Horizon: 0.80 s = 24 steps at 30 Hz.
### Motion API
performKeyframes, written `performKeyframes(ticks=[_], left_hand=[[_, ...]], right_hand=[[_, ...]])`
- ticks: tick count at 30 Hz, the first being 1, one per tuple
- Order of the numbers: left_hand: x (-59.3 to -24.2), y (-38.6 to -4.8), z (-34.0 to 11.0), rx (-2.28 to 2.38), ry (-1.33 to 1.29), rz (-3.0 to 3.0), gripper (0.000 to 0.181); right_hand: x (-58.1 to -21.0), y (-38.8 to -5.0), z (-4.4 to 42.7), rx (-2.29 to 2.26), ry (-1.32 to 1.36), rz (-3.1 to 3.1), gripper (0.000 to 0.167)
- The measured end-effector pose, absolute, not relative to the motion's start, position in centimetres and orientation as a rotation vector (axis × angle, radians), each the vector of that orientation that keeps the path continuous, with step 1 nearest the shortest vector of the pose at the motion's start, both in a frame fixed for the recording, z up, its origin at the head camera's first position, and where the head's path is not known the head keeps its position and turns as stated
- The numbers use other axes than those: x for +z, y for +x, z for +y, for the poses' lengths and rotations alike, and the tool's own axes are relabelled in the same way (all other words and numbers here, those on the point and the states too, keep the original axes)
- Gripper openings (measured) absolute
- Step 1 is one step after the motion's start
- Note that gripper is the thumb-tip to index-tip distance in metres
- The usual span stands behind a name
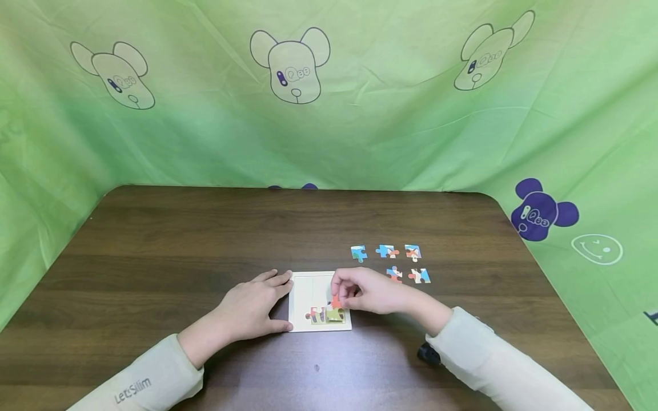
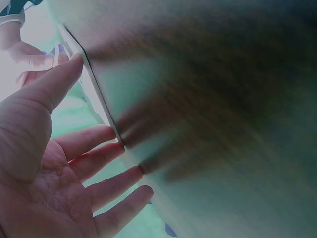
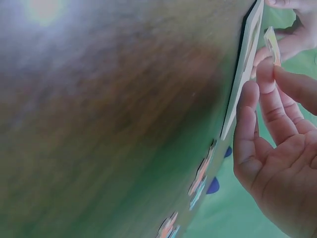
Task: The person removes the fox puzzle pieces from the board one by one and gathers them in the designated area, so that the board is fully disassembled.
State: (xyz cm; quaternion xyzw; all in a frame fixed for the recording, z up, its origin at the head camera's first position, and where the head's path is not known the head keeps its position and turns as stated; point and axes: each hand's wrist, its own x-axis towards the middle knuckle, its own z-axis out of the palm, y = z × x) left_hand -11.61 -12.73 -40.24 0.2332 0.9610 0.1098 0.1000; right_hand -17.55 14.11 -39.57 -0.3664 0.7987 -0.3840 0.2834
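Note:
A white puzzle tray (image 1: 303, 291) lies flat near the table's front. My left hand (image 1: 252, 308) spreads along its left side, with thumb and fingertips touching the edge. Over the right part of the tray, my right hand (image 1: 367, 290) pinches a jigsaw piece (image 1: 335, 314) with red and green print between thumb and fingers. The right wrist view catches this jigsaw piece (image 3: 272, 45) edge-on and tilted, above the tray (image 3: 242, 74). Other joined puzzle pieces (image 1: 316, 315) lie in the tray's lower part, beside the held one.
Several loose jigsaw pieces (image 1: 387, 251) in blue, orange and white lie on the brown table (image 1: 205, 228), beyond and right of the tray. A small black object (image 1: 429, 354) shows by the right sleeve. A green printed curtain (image 1: 360, 142) surrounds the table's back and sides.

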Motion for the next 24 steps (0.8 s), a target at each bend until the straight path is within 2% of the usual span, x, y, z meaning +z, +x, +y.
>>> performKeyframes(ticks=[24], left_hand=[[-40.4, -11.7, -12.8, 0.298, 0.673, 2.838, 0.077]], right_hand=[[-38.9, -17.6, 18.6, -1.052, -0.855, 2.191, 0.012]])
